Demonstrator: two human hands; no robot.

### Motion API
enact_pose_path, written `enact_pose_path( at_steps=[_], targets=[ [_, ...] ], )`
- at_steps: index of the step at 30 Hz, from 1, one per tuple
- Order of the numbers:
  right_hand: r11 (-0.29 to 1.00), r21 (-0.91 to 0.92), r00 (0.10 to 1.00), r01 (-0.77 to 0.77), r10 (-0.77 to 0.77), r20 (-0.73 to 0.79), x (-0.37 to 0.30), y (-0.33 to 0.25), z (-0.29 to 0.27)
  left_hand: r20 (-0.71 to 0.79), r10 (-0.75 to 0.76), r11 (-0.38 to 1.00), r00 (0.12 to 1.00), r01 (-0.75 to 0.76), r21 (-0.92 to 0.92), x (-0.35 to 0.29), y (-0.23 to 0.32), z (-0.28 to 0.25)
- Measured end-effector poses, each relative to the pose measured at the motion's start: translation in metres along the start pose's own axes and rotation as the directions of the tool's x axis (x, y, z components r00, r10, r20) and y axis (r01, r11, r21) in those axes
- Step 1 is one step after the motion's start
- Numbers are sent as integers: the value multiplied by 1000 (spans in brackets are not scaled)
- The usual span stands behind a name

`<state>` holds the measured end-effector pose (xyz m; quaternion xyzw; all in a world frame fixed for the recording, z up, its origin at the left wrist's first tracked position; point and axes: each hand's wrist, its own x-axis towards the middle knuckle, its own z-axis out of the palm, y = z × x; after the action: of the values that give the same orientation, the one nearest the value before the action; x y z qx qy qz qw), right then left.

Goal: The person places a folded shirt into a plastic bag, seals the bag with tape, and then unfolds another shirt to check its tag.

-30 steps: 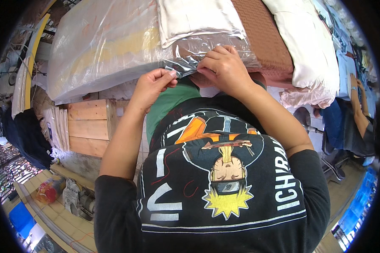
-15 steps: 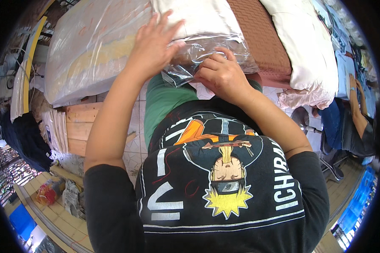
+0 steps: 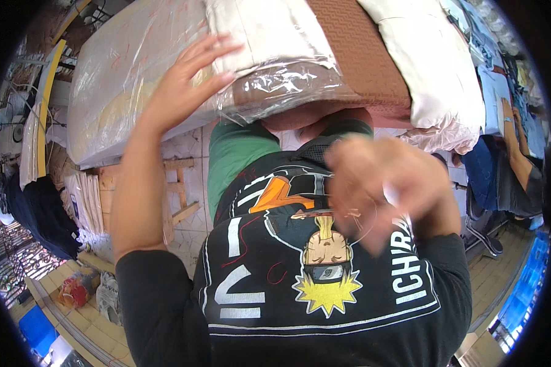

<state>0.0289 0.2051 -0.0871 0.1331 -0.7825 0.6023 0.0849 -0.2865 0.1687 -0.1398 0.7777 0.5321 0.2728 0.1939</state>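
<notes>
Plastic-covered bulk [image 3: 128,58] lies left of the spread left hand [image 3: 183,79], white cloth [image 3: 269,30] and clear plastic [image 3: 288,85] just right of it. The blurred right hand [image 3: 389,186], grip unclear, has left the plastic's near edge and risen before the black shirt [image 3: 275,269].

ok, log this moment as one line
left hand: open, at left edge of white cloth | right hand: blurred before black shirt, grip unclear | clear plastic: past cloth's near edge

We wear a short-sleeved black T-shirt [image 3: 275,254] printed with an upside-down cartoon figure [image 3: 326,275], yellow-haired and orange-clad, with white lettering [image 3: 239,298] toward eight and three o'clock, red threads [image 3: 246,244] toward nine, and green shorts [image 3: 237,145] toward eleven.
</notes>
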Motion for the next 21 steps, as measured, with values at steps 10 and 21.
enact_pose_path(
  at_steps=[10,21],
  targets=[
    [953,-109,805,284,-175,567,-9,-149,-13,610,734,678,299,-269,-684,-49,197,-96],
    [921,-227,895,-316,210,-394,-56,-58,-129,-267,859,192,438,-757,-624,38,245,38]
  ],
)
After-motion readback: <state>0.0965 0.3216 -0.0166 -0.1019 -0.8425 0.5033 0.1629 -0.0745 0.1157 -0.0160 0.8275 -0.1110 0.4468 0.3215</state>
